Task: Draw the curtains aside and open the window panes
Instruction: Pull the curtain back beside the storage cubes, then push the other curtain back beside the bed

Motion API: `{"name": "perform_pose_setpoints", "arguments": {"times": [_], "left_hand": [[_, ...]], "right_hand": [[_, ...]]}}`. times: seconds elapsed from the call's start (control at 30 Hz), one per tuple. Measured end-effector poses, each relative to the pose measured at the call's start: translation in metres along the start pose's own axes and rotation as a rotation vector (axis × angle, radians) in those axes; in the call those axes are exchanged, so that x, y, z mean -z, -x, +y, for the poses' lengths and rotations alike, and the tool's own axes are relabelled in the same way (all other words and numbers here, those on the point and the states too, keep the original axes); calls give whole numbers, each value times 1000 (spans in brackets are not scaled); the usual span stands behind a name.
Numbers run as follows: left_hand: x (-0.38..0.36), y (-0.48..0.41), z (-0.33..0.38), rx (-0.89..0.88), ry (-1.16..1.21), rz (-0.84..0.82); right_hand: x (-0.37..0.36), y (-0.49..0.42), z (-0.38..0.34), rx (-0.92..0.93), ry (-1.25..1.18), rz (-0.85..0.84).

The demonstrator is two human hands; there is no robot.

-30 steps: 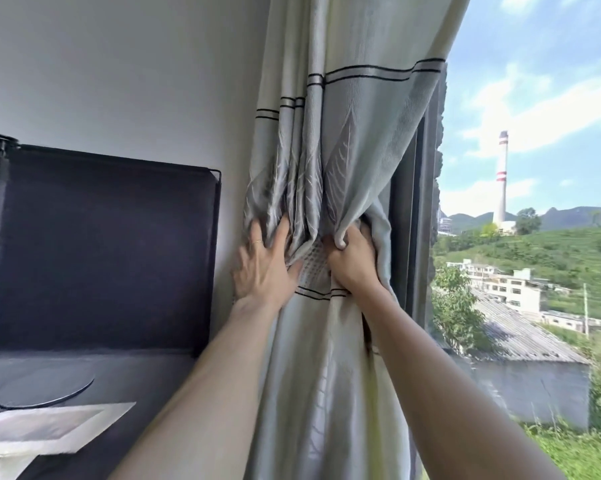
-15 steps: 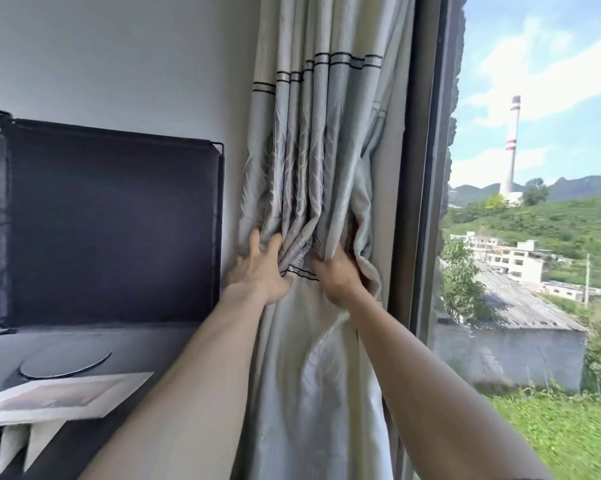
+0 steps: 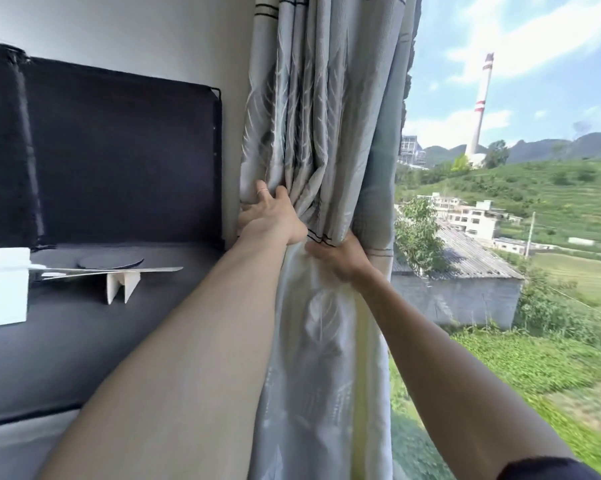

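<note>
A pale grey-green curtain [image 3: 323, 109] with thin black stripes hangs bunched in folds against the left edge of the window. My left hand [image 3: 269, 216], a ring on one finger, presses and grips the folds on the curtain's left side by the white wall. My right hand [image 3: 339, 258] clutches the gathered cloth lower and to the right, its fingers buried in the fabric. Right of the curtain the window [image 3: 521, 202] shows sky, a striped chimney, buildings and green slopes. The window frame is hidden behind the curtain.
A black fabric panel [image 3: 119, 157] stands against the white wall at left, above a dark surface [image 3: 84, 334]. On it lie a flat grey board on white supports [image 3: 119, 275] and a white block [image 3: 6, 289]. A dark sleeve [image 3: 548, 469] shows at bottom right.
The curtain has been pushed further left and bunched tighter. The dark window frame seen earlier is now covered by cloth. My right hand has dropped lower on the fabric and the view has shifted.
</note>
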State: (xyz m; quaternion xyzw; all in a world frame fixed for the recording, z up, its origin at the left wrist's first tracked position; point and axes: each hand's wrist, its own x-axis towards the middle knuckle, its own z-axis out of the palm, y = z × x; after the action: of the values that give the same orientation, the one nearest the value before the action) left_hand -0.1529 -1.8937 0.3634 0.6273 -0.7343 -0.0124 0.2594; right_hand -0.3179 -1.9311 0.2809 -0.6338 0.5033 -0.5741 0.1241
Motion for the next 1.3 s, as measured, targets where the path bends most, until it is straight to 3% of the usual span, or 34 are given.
{"name": "perform_pose_setpoints", "arguments": {"times": [0.3, 0.4, 0.5, 0.6, 0.7, 0.83, 1.0, 1.17, 1.3], "left_hand": [[-13, 103, 26, -43, 231, 141], [-36, 134, 20, -143, 234, 385], [-59, 167, 11, -367, 68, 594], [-80, 197, 2, -428, -46, 519], [-93, 225, -5, -305, 50, 354], [-98, 270, -10, -162, 250, 188], [-117, 323, -25, -77, 406, 119], [-132, 387, -29, -173, 288, -26], [-136, 438, -19, -428, 180, -243]], "right_hand": [[49, 117, -47, -51, -162, 78], [65, 158, -57, -159, -183, 197], [81, 206, -62, -227, 32, 352], [86, 245, -52, -392, 170, 366], [85, 274, -32, -580, 350, 242], [91, 316, -27, -646, 400, 113], [105, 373, -42, -639, 383, 49], [130, 454, -86, -577, 391, 36], [150, 535, -128, -554, 468, 86]]}}
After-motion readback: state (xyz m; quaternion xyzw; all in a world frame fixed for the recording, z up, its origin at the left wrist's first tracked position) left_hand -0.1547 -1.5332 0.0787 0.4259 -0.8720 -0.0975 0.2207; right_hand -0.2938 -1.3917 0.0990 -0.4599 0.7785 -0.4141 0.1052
